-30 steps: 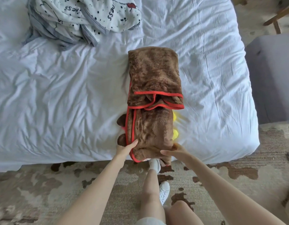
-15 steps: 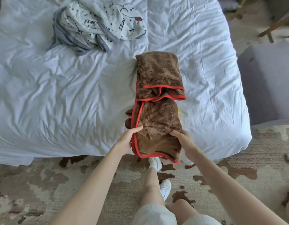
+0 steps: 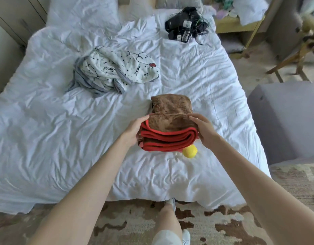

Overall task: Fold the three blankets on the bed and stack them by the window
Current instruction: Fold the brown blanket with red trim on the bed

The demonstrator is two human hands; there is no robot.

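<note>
A brown fleece blanket with red trim (image 3: 170,121) lies on the white bed (image 3: 64,138), its near half doubled back over the far half. My left hand (image 3: 135,129) grips the folded end on its left side and my right hand (image 3: 204,129) grips it on the right. A yellow round part (image 3: 189,151) pokes out under the fold. A crumpled white blanket with black dots and grey edging (image 3: 115,69) lies further up the bed, to the left. No third blanket shows.
Black devices with tangled cables (image 3: 185,25) lie near the head of the bed. A grey upholstered seat (image 3: 285,119) stands right of the bed, wooden furniture (image 3: 294,55) beyond it. A patterned brown and beige rug (image 3: 135,225) covers the floor at my feet.
Both hands lifted the near end of the brown blanket from the bed's edge and carried it forward over the far half. The view tilted up, revealing the head of the bed.
</note>
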